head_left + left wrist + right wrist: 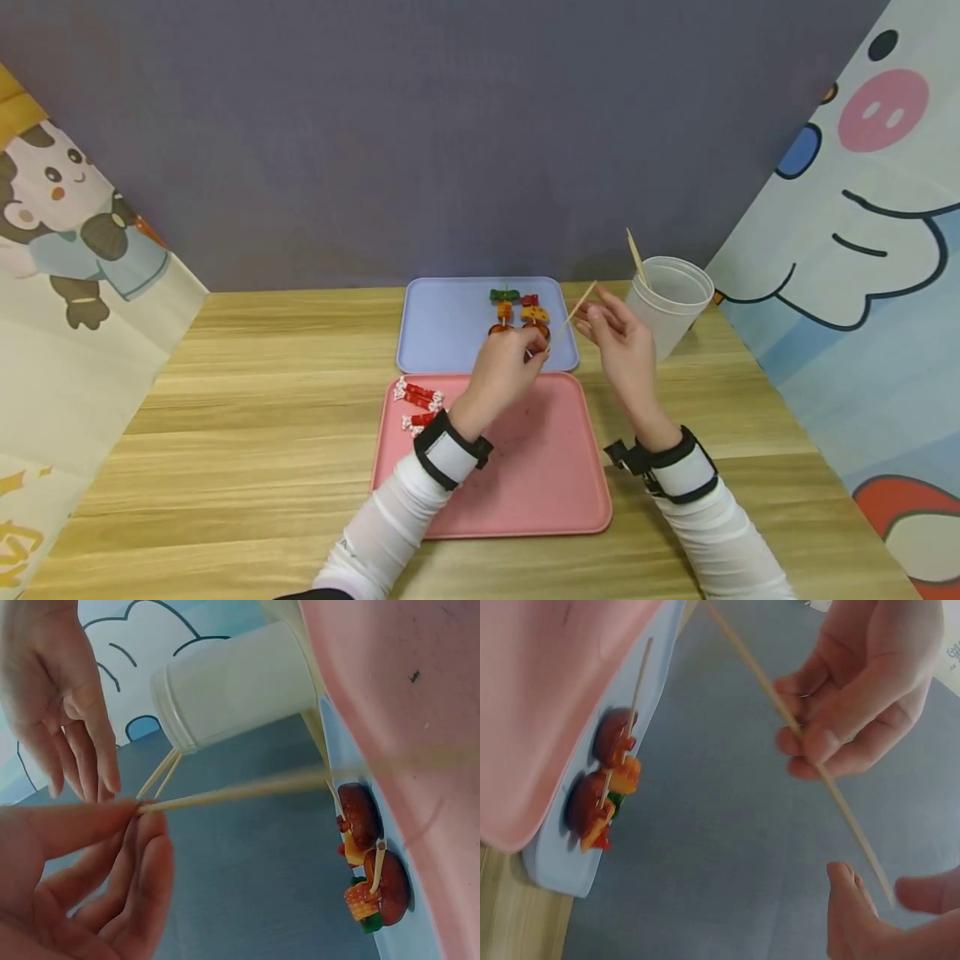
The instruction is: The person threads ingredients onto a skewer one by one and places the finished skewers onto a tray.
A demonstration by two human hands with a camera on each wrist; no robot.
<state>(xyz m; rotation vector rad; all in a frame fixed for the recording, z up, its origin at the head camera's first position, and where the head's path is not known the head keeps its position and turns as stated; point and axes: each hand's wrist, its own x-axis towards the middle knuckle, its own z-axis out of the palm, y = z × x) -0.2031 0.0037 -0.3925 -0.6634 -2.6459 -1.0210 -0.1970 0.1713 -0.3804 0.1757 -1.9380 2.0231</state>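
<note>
My left hand pinches a thin wooden skewer between thumb and fingers, above the far part of the pink tray. The skewer slants up toward my right hand. In the right wrist view, the right thumb and fingers are spread apart around the skewer's end. On the blue tray lie two loaded skewers of toy food, one with an orange piece and one with a yellow piece. Each also bears a brown piece.
A white plastic cup stands right of the blue tray, with wooden skewers sticking out. Several red pieces with white ends lie at the pink tray's far left. A grey panel rises behind the wooden table.
</note>
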